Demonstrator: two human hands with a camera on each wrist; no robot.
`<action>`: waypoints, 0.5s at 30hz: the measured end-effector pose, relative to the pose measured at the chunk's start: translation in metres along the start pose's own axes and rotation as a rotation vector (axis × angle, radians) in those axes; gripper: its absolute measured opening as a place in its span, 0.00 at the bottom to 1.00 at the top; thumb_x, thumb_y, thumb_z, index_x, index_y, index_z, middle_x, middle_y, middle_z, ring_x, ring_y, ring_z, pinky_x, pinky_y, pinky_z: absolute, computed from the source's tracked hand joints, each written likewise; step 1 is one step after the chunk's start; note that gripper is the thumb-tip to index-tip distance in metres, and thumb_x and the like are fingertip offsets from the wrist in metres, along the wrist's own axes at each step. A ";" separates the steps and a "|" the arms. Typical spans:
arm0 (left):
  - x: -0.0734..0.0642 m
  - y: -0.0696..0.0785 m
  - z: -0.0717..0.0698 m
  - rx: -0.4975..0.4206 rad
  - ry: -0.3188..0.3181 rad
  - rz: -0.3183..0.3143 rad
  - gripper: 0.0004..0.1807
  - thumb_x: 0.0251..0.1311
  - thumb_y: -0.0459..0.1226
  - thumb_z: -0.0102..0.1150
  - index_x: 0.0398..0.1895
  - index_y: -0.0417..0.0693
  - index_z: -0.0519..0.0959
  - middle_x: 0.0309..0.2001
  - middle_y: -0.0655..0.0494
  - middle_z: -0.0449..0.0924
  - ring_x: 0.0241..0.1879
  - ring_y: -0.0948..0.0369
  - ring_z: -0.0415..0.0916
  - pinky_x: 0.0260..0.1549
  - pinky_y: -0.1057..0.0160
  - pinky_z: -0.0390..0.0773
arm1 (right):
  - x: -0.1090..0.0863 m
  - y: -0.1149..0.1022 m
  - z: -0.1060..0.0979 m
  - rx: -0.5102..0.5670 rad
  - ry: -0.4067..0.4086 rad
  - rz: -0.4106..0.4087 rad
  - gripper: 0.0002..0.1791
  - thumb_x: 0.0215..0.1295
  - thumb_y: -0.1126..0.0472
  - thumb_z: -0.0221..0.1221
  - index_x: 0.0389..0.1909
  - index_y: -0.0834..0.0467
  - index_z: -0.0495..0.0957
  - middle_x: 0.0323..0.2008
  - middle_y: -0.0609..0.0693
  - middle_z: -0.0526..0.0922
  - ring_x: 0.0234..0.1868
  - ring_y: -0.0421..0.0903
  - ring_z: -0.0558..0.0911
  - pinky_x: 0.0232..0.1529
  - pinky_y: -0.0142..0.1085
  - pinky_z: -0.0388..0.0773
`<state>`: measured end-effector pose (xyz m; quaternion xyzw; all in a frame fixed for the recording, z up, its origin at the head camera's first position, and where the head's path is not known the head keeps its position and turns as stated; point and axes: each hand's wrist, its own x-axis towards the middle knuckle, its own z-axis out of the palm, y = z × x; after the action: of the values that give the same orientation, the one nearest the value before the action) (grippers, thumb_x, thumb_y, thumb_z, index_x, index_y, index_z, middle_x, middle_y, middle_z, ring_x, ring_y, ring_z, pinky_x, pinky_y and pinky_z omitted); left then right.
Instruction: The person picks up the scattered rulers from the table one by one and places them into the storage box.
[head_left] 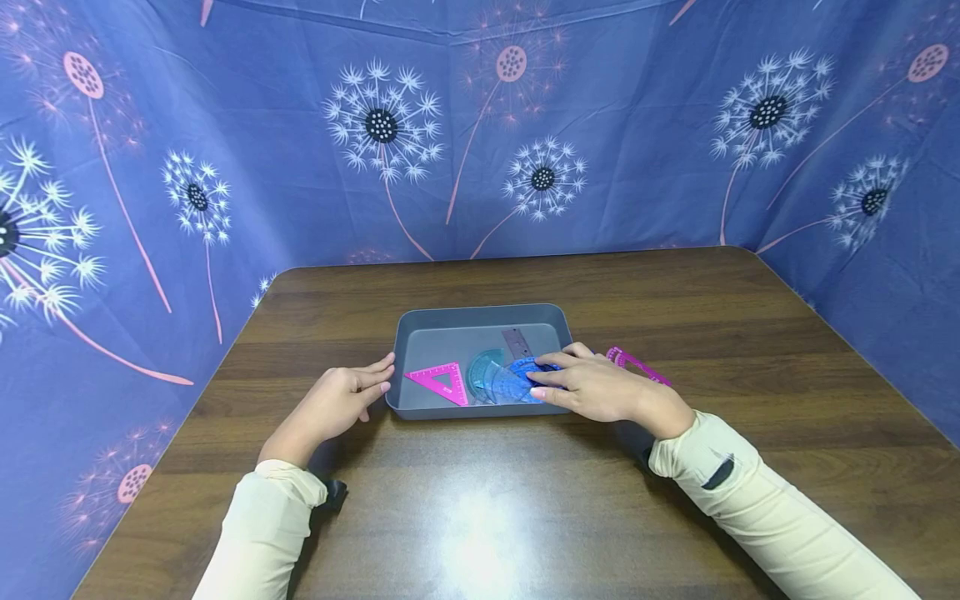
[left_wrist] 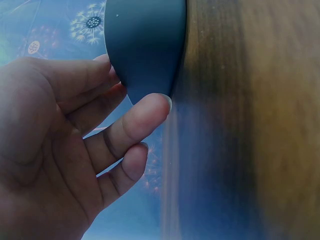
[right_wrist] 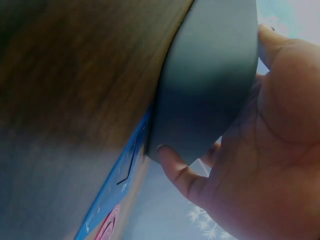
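A shallow grey tray (head_left: 435, 321) sits on the wooden table. Against its left wall, my left hand (head_left: 341, 404) rests with nearly straight fingertips at the rim; the left wrist view shows these fingers (left_wrist: 145, 117) by the tray's outer side. My right hand (head_left: 600, 387) reaches over the right wall, spread fingers touching a blue protractor (head_left: 521, 367) inside and partly covering it. Beside that lie a clear light-blue set square (head_left: 501, 385), a teal protractor (head_left: 477, 365), a pink set square (head_left: 447, 383) and a dark purple ruler (head_left: 515, 340).
Right of the tray, a pink measuring piece (head_left: 637, 364) lies on the table (head_left: 750, 400), partly behind my right hand. In the right wrist view, a flat blue measuring piece (right_wrist: 122, 175) lies close along the tray's outer wall. A patterned blue cloth (head_left: 622, 217) hangs behind the table.
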<state>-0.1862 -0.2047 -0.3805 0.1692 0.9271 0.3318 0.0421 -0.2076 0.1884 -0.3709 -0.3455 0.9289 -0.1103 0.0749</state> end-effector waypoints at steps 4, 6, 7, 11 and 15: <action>0.000 0.000 0.000 0.001 -0.002 -0.004 0.20 0.71 0.37 0.56 0.63 0.42 0.77 0.70 0.52 0.67 0.16 0.58 0.75 0.17 0.63 0.69 | 0.001 0.001 0.000 0.008 -0.007 0.003 0.33 0.75 0.34 0.42 0.69 0.49 0.72 0.72 0.55 0.66 0.68 0.57 0.64 0.61 0.61 0.65; 0.000 0.000 -0.001 0.002 -0.001 -0.006 0.20 0.71 0.37 0.56 0.63 0.42 0.77 0.70 0.52 0.67 0.16 0.58 0.75 0.17 0.63 0.69 | 0.001 0.001 0.000 0.012 -0.012 0.004 0.33 0.75 0.34 0.42 0.69 0.49 0.72 0.72 0.55 0.66 0.68 0.57 0.64 0.61 0.62 0.64; 0.000 0.001 -0.001 0.001 -0.001 -0.007 0.20 0.71 0.37 0.56 0.63 0.42 0.77 0.70 0.52 0.67 0.16 0.57 0.75 0.17 0.63 0.69 | 0.001 0.001 0.000 0.014 -0.014 0.005 0.33 0.75 0.34 0.42 0.70 0.49 0.71 0.72 0.55 0.66 0.68 0.57 0.63 0.61 0.62 0.64; 0.000 0.001 -0.001 -0.002 -0.002 -0.011 0.20 0.71 0.37 0.56 0.63 0.42 0.76 0.70 0.52 0.67 0.17 0.57 0.75 0.17 0.63 0.69 | 0.001 0.002 -0.002 0.041 -0.002 -0.024 0.32 0.76 0.36 0.43 0.70 0.51 0.71 0.72 0.57 0.67 0.68 0.59 0.64 0.63 0.61 0.63; 0.001 0.001 -0.001 -0.003 -0.002 -0.006 0.20 0.71 0.37 0.56 0.63 0.42 0.77 0.70 0.52 0.67 0.16 0.57 0.75 0.17 0.63 0.69 | 0.001 0.006 -0.007 0.097 0.060 -0.078 0.31 0.76 0.40 0.48 0.69 0.55 0.72 0.69 0.60 0.69 0.66 0.60 0.66 0.62 0.57 0.64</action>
<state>-0.1867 -0.2043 -0.3797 0.1664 0.9271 0.3330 0.0441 -0.2135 0.1927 -0.3660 -0.3739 0.9102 -0.1681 0.0592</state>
